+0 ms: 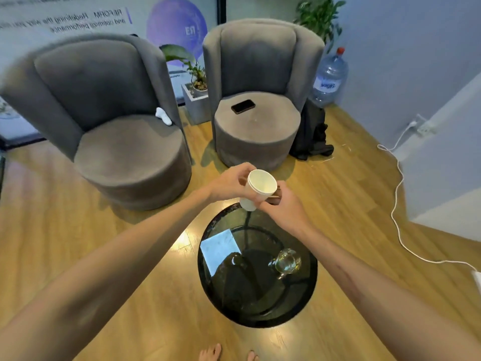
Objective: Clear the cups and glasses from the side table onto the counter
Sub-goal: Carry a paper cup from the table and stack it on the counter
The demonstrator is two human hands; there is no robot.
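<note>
A white paper cup (261, 185) is held tilted above the far edge of the round dark glass side table (256, 303). My left hand (229, 182) and my right hand (285, 204) both grip it, one on each side. Something brown shows between my fingers beside the cup; I cannot tell what it is. A clear glass (286, 261) stands on the right part of the table, apart from both hands. No counter is in view.
Two grey round armchairs (125, 131) (257, 108) stand beyond the table; a phone (242, 106) lies on the right one. A potted plant (198, 82) sits between them, a water jug (329, 78) and black bag (311, 134) at right. A white cable (397, 199) crosses the wooden floor.
</note>
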